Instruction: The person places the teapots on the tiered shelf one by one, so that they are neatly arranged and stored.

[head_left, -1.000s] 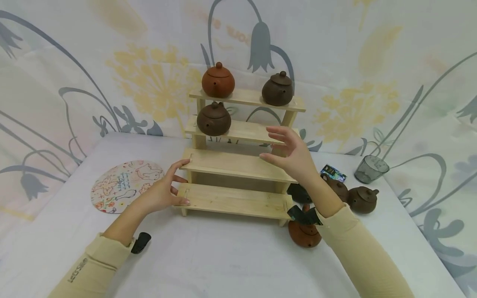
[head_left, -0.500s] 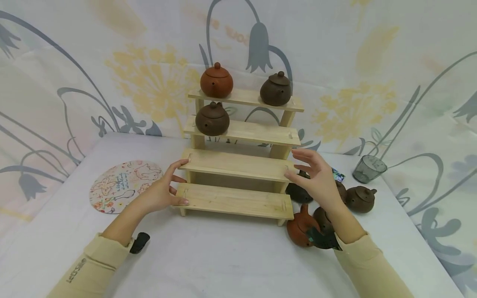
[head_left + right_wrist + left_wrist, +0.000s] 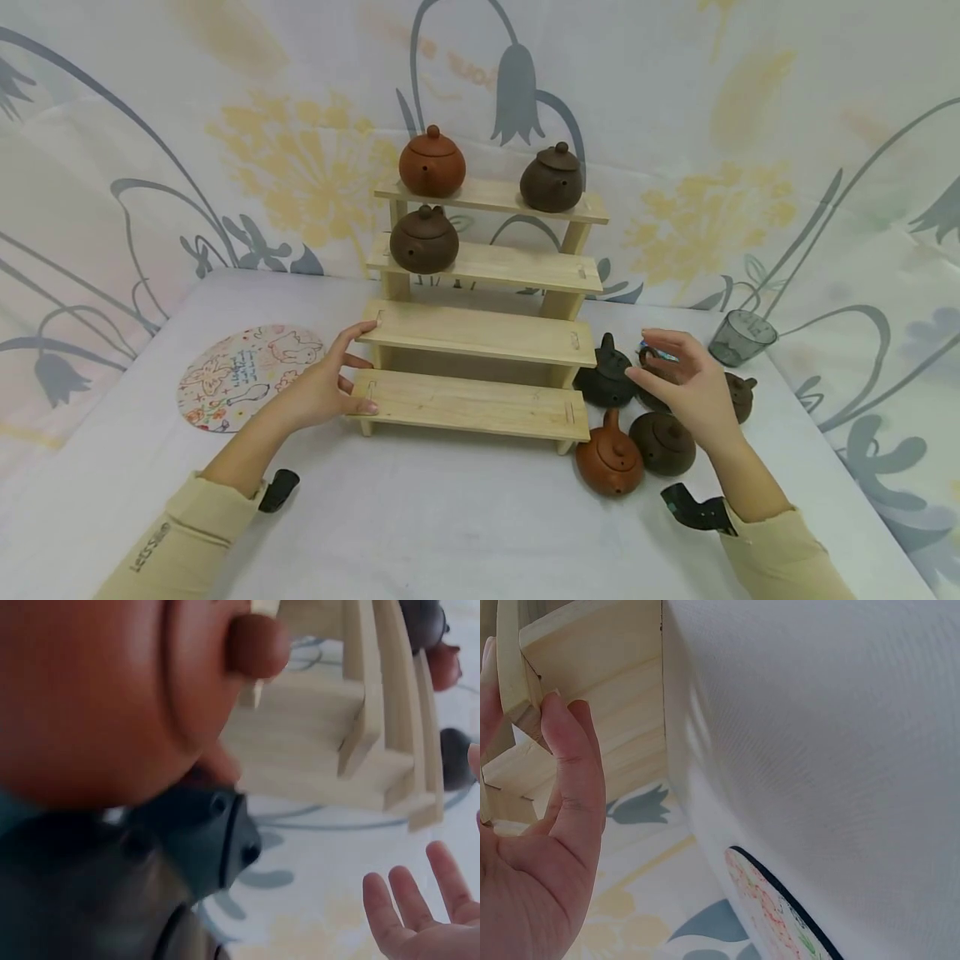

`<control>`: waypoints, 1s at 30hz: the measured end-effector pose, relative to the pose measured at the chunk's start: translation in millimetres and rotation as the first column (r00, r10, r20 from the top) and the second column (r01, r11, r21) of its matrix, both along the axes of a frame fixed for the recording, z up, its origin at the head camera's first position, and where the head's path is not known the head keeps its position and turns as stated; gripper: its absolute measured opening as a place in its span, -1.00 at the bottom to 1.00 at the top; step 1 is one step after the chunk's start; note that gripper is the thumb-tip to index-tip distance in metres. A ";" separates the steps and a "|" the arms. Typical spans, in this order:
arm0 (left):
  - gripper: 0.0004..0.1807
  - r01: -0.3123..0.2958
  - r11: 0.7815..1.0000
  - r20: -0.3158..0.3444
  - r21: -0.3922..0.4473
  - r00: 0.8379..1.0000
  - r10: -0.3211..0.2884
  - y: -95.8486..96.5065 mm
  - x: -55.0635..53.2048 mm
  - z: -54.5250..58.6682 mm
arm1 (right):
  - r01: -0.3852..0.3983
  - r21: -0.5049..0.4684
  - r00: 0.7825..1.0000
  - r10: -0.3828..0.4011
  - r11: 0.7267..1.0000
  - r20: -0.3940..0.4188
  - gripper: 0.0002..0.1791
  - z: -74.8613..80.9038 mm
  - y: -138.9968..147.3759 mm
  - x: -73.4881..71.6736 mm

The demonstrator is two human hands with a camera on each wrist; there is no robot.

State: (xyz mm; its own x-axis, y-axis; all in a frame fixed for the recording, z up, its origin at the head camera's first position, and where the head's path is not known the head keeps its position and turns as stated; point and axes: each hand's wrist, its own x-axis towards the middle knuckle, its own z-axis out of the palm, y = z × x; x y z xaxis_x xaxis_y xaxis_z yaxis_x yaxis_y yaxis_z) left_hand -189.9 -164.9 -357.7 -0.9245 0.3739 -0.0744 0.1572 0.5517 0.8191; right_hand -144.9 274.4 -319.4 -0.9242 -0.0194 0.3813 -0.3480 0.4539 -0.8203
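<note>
"Well, where is the black round clay teapot [image 3: 603, 383]?"

"Just right of the four-tier pale wooden stand [image 3: 472, 404], on the far side of the orange-brown round clay teapot [image 3: 609, 462]. The right hand [image 3: 693, 390] is near it, fingers wide, holding nothing."

"And the left hand [image 3: 317, 396]?"

"It grips the stand's left end. A tug could jolt the shelved round clay teapots [image 3: 432, 167]; a low right-hand sweep might knock the black one into its neighbour."

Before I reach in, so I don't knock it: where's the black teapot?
In the head view, the black teapot sits right of the wooden stand, behind the nearer reddish teapot.
</note>
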 end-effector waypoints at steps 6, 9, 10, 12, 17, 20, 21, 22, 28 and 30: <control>0.15 0.006 1.000 -0.012 0.006 1.000 -0.006 -0.1 -1.0 0.5 | 0.036 -0.065 0.999 -0.035 0.997 0.008 -0.54 -7.4 21.6 6.7; 0.15 0.010 1.000 -0.019 0.006 1.000 -0.010 -0.4 -1.0 0.9 | 0.077 -0.026 0.997 -0.077 0.997 -0.007 -0.55 -10.2 29.9 11.4; 0.15 0.009 1.000 -0.021 0.005 1.000 -0.009 -0.4 -0.8 1.2 | 0.096 -0.007 0.995 -0.096 0.995 -0.009 -0.55 -10.6 32.3 13.4; 0.15 0.007 1.000 -0.023 0.002 1.000 -0.007 -0.6 -0.3 1.5 | 0.131 0.002 0.991 -0.131 0.991 0.000 -0.54 -13.1 38.7 16.5; 0.15 0.003 1.000 -0.012 0.003 1.000 -0.003 -0.8 0.8 1.7 | 0.235 -0.002 0.972 -0.235 0.972 0.025 -0.49 -43.3 75.6 10.4; 0.14 0.001 1.000 -0.011 -0.001 1.000 -0.001 -0.2 1.3 2.6 | 0.275 -0.025 0.961 -0.274 0.961 0.027 -0.44 -74.1 111.6 0.3; 0.14 0.000 1.000 -0.012 -0.004 1.000 0.000 -0.1 1.4 2.8 | 0.277 -0.053 0.961 -0.276 0.959 0.032 -0.43 -82.7 122.8 -2.1; 0.14 -0.001 1.000 -0.013 -0.005 1.000 0.001 -0.1 1.5 3.0 | 0.284 -0.076 0.959 -0.282 0.956 0.038 -0.42 -89.8 132.5 -3.5; 0.15 0.004 1.000 -0.008 -0.007 1.000 -0.004 0.5 1.5 3.1 | 0.340 -0.121 0.937 -0.324 0.933 0.133 -0.39 -99.9 161.0 3.3; 0.15 0.003 1.000 -0.005 -0.007 1.000 -0.003 0.7 1.4 3.1 | 0.370 -0.071 0.921 -0.356 0.926 0.157 -0.38 -98.3 163.9 5.2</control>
State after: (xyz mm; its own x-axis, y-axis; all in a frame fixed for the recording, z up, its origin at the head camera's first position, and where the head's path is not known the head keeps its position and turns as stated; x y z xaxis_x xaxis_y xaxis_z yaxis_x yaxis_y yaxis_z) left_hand -188.5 -164.2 -354.5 -0.9237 0.3761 -0.0728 0.1627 0.5572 0.8143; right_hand -139.7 438.3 -417.7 -0.9046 0.3578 0.2315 -0.0537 0.4431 -0.8948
